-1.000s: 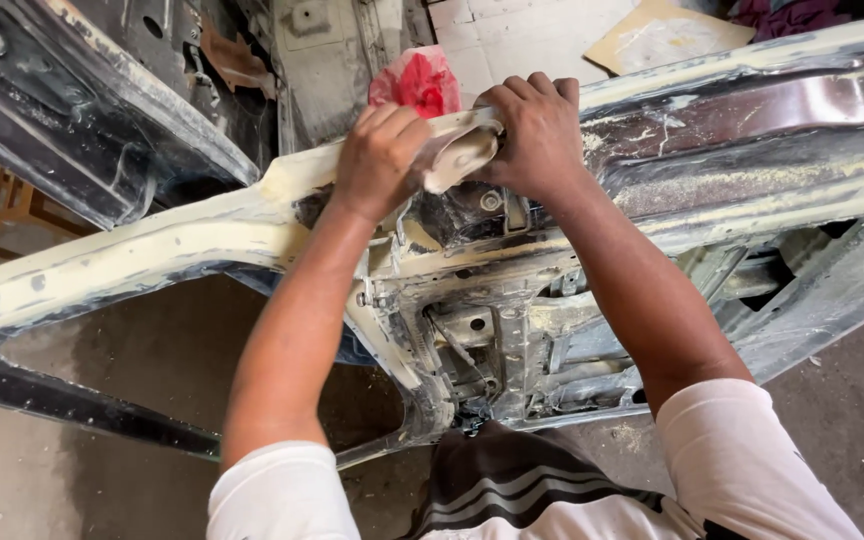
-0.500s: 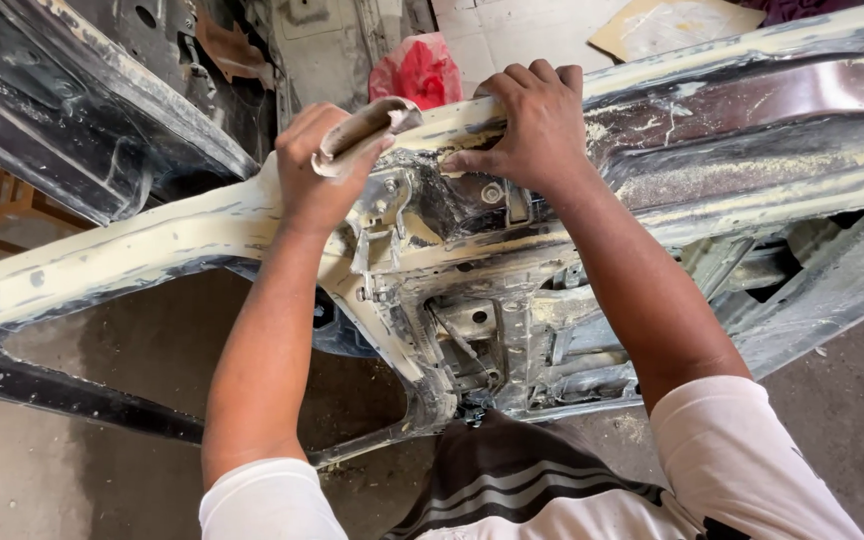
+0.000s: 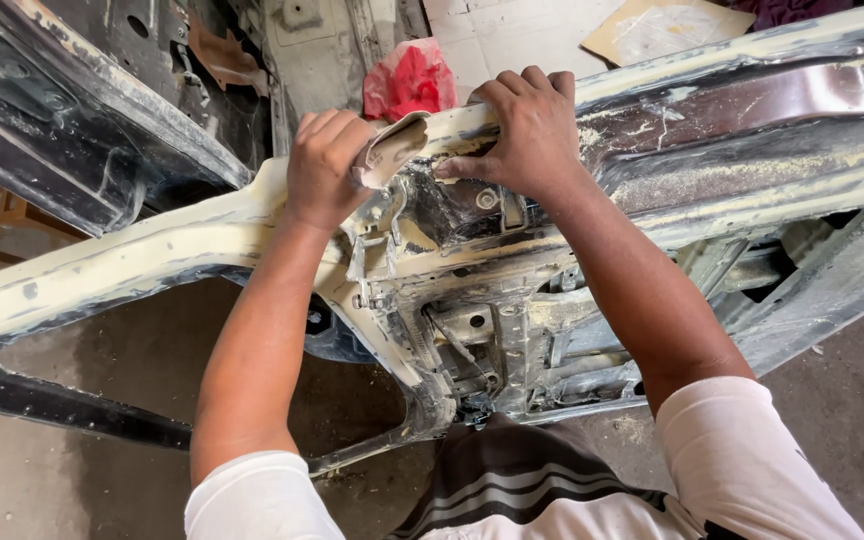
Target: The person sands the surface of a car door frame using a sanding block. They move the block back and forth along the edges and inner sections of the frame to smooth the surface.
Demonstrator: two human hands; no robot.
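So a folded sheet of sandpaper (image 3: 392, 150) is gripped in the left hand (image 3: 324, 165), fingers curled tight around it, and it's pressed against the top edge of the car door frame (image 3: 152, 250), which is coated in pale filler. The right hand (image 3: 522, 130) is laid just beside it on the same edge, fingers hooked over the frame's top and thumb tucked below, nothing else held in it. Beyond the frame, just past the two hands, a red plastic bag (image 3: 410, 80) is seen on the floor. Further right of the bag, a cardboard piece (image 3: 662, 25) is lying flat.
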